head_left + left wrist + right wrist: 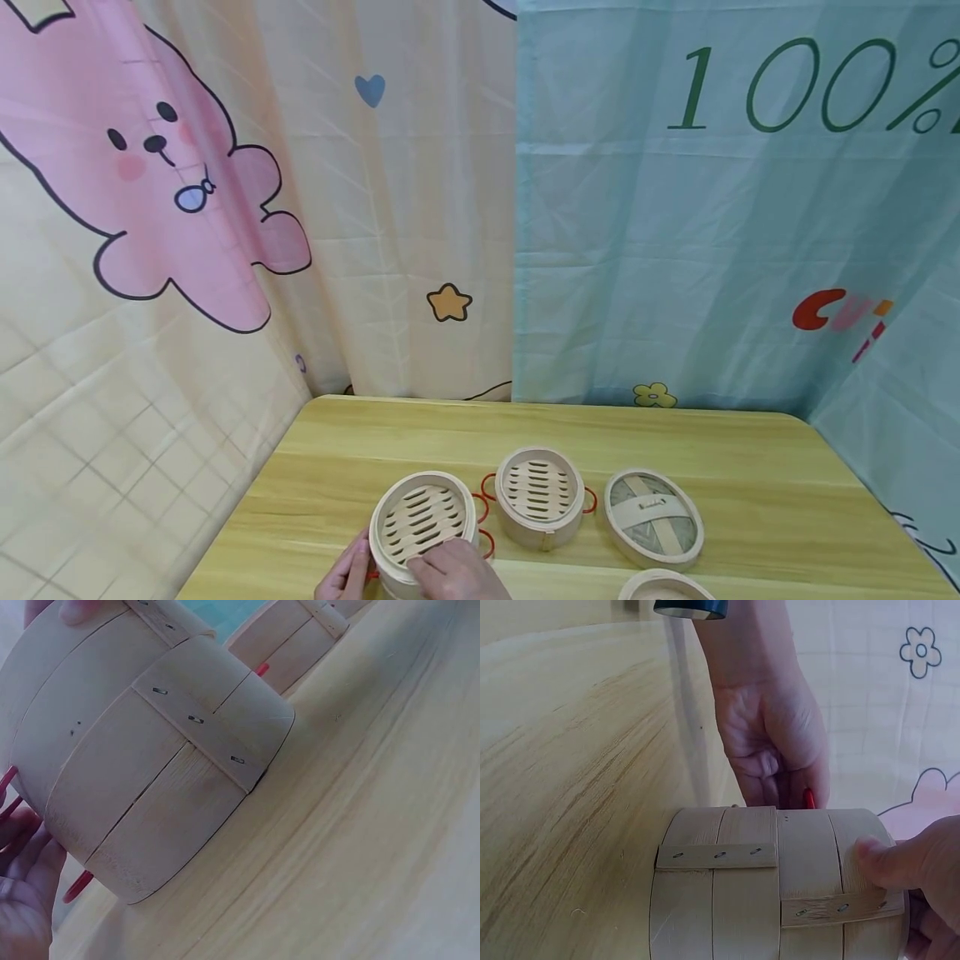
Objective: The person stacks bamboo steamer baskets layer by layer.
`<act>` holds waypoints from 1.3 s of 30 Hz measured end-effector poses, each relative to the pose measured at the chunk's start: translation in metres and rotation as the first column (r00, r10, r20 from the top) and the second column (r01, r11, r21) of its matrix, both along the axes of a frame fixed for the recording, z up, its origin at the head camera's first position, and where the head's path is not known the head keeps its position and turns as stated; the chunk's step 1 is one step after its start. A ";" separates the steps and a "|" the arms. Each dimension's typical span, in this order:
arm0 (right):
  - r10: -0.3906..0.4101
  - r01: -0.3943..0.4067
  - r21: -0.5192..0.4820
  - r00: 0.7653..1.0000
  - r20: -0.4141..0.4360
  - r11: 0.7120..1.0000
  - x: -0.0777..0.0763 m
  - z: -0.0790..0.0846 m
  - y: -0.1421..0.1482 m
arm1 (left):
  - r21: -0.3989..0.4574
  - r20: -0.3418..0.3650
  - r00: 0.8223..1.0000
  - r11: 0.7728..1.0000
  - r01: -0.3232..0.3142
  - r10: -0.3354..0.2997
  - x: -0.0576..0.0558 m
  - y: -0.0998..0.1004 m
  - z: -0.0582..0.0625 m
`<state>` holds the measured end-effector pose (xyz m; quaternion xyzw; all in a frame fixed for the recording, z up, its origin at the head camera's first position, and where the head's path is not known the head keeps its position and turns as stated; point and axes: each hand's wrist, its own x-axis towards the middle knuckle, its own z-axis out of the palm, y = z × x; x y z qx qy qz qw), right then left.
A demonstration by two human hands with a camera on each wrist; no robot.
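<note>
Two round bamboo steamer baskets are stacked near the table's front: the upper one (423, 515) has a slatted base, and the lower one (165, 810) sits on the table. My right hand (461, 571) pinches the upper basket's near wall, thumb outside and fingers over the rim. At the stack's left side, my left hand (347, 573) holds the baskets beside the red handles (9, 793); in the right wrist view its fingertips are hidden behind the wall. Red handles also stick out on the stack's right side.
Another steamer basket (536, 492) with red handles stands right behind the stack. A woven steamer lid (654, 518) lies farther right, and a round pale rim (666, 586) shows at the bottom edge. Printed curtains (420, 208) hang around the wooden table (787, 483).
</note>
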<state>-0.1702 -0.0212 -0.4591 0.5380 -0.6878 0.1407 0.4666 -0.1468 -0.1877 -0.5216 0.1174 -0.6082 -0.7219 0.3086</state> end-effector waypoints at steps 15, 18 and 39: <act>-0.029 0.027 -0.084 0.999 -0.016 0.996 0.002 -0.003 -0.008 | 0.046 -0.006 1.000 0.999 0.017 -0.017 0.009 0.007 0.014; -0.027 0.025 -0.093 0.999 -0.022 0.995 0.002 -0.003 -0.010 | 0.051 0.001 1.000 0.998 0.023 -0.023 0.009 0.007 0.013; -0.041 0.033 -0.135 0.997 -0.059 0.990 0.009 0.016 -0.013 | 0.079 0.012 1.000 0.997 -0.016 0.015 0.007 0.009 0.013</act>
